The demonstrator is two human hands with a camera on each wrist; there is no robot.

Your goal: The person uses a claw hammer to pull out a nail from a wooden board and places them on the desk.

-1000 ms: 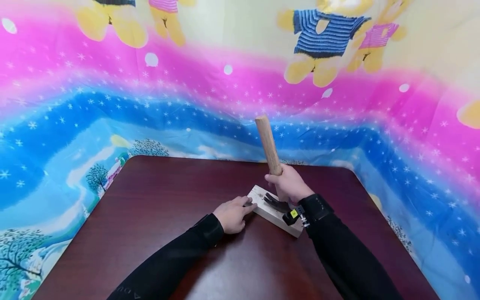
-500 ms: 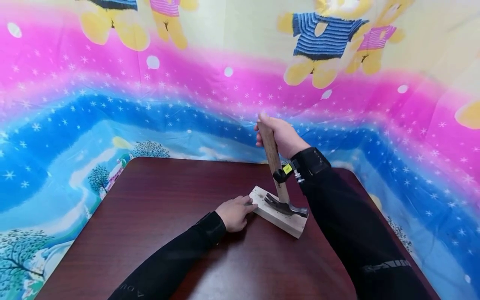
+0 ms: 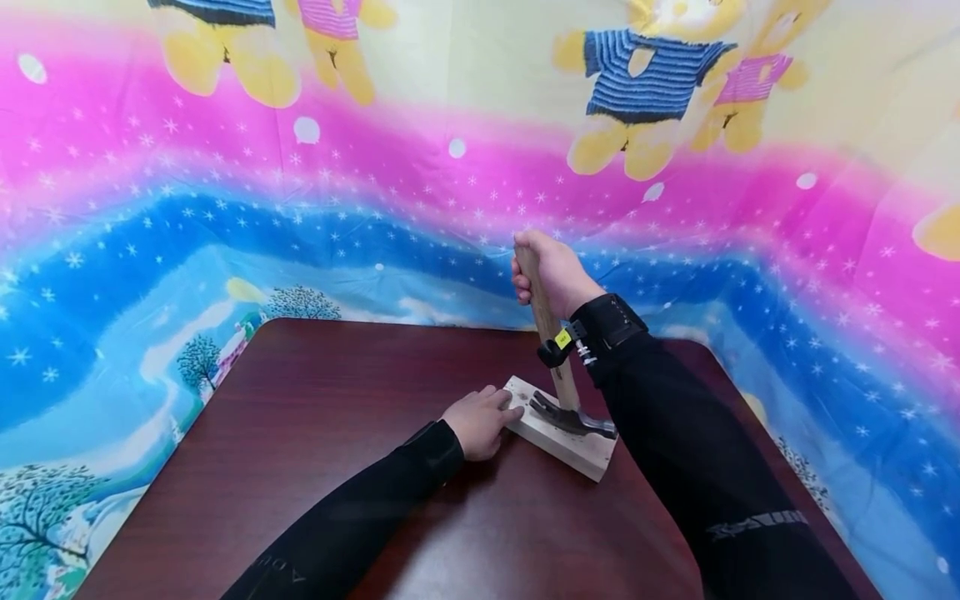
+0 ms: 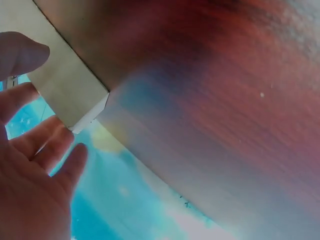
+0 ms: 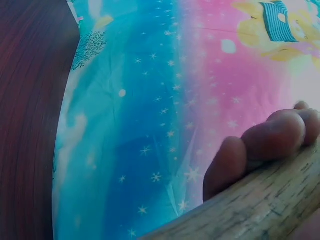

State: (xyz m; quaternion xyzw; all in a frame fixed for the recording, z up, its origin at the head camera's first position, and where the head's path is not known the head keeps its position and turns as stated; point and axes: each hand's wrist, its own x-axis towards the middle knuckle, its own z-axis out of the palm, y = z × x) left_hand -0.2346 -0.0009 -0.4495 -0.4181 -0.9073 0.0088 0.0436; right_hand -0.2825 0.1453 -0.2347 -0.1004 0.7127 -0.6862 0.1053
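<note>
- Your right hand (image 3: pixel 551 275) grips the handle top; hammer (image 3: pixel 567 414) head sits on the block (image 3: pixel 558 433), centre frame.
- Left hand (image 3: pixel 480 421), fingers relaxed, steadies the block: press it flat.
- Lever slowly.

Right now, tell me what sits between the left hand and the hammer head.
Head view: only the bare top of the wooden block separates the left hand from the hammer head.

The right hand (image 3: pixel 552 275) is raised, its fingers (image 5: pixel 272 145) curled tightly in a grip. The left hand (image 3: pixel 480 422) is held low and flat, fingers (image 4: pixel 47 145) straight, both forearms extended forward.
</note>
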